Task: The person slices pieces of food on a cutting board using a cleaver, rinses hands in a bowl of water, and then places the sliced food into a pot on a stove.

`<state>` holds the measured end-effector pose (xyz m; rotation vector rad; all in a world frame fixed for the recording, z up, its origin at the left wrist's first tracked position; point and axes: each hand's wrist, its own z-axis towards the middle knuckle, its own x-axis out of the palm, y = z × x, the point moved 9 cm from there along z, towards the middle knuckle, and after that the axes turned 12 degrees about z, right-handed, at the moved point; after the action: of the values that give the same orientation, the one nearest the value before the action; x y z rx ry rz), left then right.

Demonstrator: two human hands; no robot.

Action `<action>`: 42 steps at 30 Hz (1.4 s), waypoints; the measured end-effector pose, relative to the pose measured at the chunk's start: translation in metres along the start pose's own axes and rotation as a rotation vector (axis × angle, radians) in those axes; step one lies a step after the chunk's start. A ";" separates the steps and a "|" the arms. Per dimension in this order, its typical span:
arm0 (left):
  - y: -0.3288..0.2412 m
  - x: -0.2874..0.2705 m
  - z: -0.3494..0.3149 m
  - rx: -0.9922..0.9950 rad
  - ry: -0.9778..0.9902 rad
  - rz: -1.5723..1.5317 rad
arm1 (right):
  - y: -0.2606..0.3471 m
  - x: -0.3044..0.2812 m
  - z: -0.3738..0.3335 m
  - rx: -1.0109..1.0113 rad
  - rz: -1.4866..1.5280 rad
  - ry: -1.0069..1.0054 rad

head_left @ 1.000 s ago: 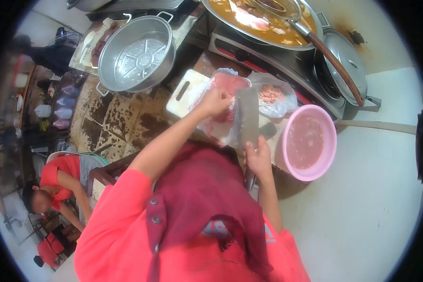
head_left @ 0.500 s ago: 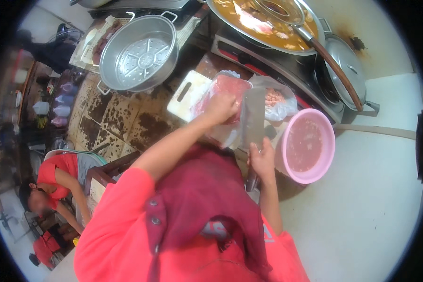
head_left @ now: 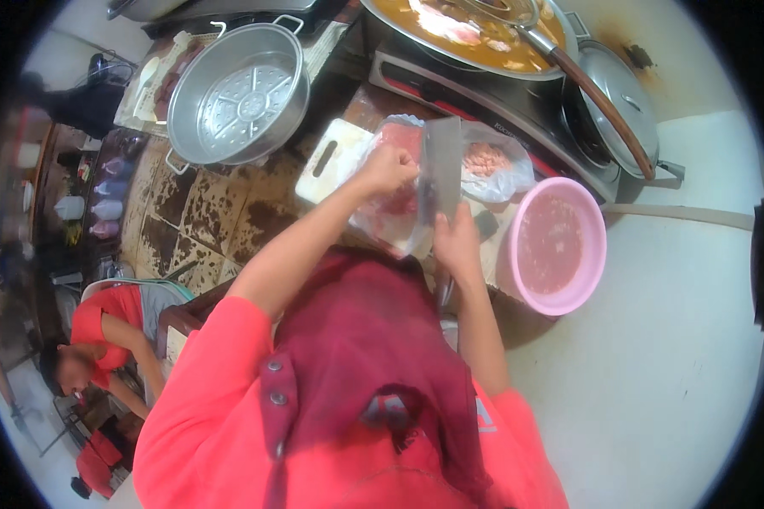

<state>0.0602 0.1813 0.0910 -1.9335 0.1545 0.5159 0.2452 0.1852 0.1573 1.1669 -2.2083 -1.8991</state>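
A slab of raw red meat [head_left: 406, 136] lies in a clear plastic bag on a white cutting board [head_left: 321, 174] with a slotted handle. My left hand [head_left: 388, 168] rests on the meat with its fingers curled in, gripping or pressing it; the fingertips are partly hidden. A wide-bladed cleaver [head_left: 442, 170] is in my right hand [head_left: 457, 242], which is closed round its handle. The blade stands along the right side of the meat, close to my left knuckles. Whether its edge touches the meat, I cannot tell.
Right of the blade sit a plastic bag of small pinkish meat pieces [head_left: 486, 159] and a pink basin [head_left: 600, 254] of cloudy reddish liquid. Beyond, a big pan [head_left: 475, 61] of orange stew stands on a stove. A perforated steamer pot [head_left: 284, 110] is at left; another person [head_left: 115, 327] bends lower left.
The cleaver and my right hand have moved slightly forward and left along the meat. My left hand stays on the meat, and the whole view has shifted a little.
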 end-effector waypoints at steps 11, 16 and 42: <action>0.028 -0.003 -0.009 -0.048 -0.044 -0.127 | -0.013 0.002 -0.040 -0.080 0.003 0.091; 0.012 -0.002 -0.013 -0.055 -0.019 -0.123 | -0.016 0.000 -0.013 -0.039 0.009 0.132; -0.003 0.005 -0.045 0.028 -0.504 0.286 | -0.016 -0.027 -0.018 -0.104 0.226 0.119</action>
<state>0.0783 0.1422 0.1062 -1.7035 0.1110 1.1654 0.2813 0.1836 0.1603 0.9436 -2.0539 -1.7823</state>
